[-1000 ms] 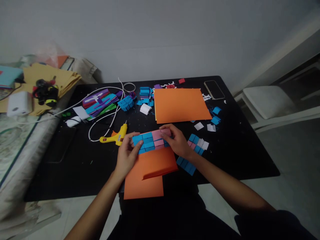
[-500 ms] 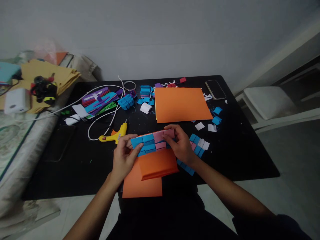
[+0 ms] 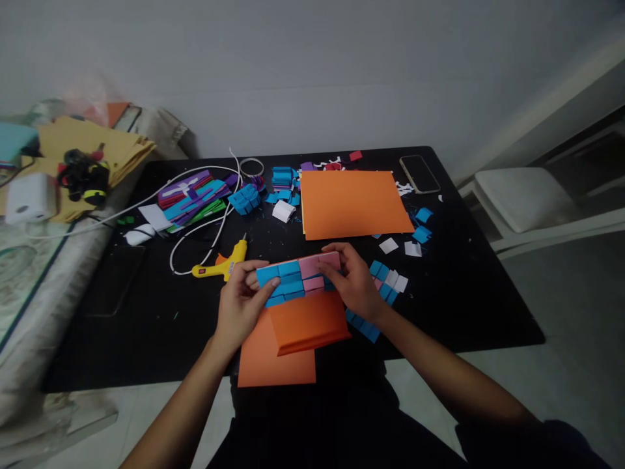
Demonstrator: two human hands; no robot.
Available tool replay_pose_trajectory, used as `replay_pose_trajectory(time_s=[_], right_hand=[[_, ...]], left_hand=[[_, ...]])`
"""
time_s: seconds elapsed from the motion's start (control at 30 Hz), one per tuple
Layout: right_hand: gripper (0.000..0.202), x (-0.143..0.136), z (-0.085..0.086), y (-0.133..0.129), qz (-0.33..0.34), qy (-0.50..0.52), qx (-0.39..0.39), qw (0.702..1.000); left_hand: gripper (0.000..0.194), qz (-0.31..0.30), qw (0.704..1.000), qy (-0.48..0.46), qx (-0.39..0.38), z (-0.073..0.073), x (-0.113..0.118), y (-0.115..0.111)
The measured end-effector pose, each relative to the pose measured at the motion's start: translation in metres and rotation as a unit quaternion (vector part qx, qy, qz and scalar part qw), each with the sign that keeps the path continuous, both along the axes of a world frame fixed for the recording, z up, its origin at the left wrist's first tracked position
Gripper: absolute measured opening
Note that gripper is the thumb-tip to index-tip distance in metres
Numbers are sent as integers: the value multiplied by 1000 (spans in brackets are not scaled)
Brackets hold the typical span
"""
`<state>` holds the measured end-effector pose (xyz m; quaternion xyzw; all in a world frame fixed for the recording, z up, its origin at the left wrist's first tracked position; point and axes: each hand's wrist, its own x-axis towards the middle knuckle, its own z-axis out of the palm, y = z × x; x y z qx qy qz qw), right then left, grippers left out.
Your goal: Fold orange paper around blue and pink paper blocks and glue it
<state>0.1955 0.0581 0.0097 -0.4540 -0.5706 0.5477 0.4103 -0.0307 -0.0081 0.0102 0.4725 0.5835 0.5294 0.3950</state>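
Observation:
Blue and pink paper pieces form a strip (image 3: 291,285) along the upper part of a folded orange paper (image 3: 310,322). My left hand (image 3: 240,301) grips the strip's left end, thumb on the blue pieces and fingers behind. On the right end, my right hand (image 3: 355,280) pinches the paper near the pink pieces. Beneath the folded paper lies a flat orange sheet (image 3: 277,366). Another patterned piece of blue, pink and white squares (image 3: 362,326) rests beside my right hand, partly hidden by it.
A yellow glue gun (image 3: 224,263) lies left of my left hand. Coloured strips (image 3: 195,198), a white cable (image 3: 172,257) and blue bundles (image 3: 245,198) sit behind. Further back are an orange sheet stack (image 3: 354,205) and a phone (image 3: 420,174). A white chair (image 3: 522,195) stands at the right.
The view has shifted very slightly. Both hands keep their hold on the paper, with almost no movement.

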Motion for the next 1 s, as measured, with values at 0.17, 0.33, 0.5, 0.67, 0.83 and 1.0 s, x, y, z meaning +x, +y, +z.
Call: replay_pose_trajectory(time_s=[0.17, 0.33, 0.5, 0.67, 0.83, 1.0], right_hand=[[20, 2, -13, 24, 48, -79, -3, 996], [12, 5, -11, 45, 86, -198, 68, 974], [3, 5, -7, 53, 100, -261, 110, 954], [8, -2, -12, 52, 89, -322, 137, 933], [21, 15, 1, 42, 65, -348, 183, 917], [43, 84, 36, 23, 212, -402, 120, 883]], left_hand=[[39, -26, 996, 54, -69, -9, -5, 14], [34, -42, 986, 132, -94, -16, -12, 28], [22, -53, 964, 243, -94, -12, -13, 38], [19, -51, 939, 335, -63, -13, -8, 42], [24, -63, 927, 369, -27, -9, -8, 41], [12, -55, 927, 363, 69, 18, -7, 18]])
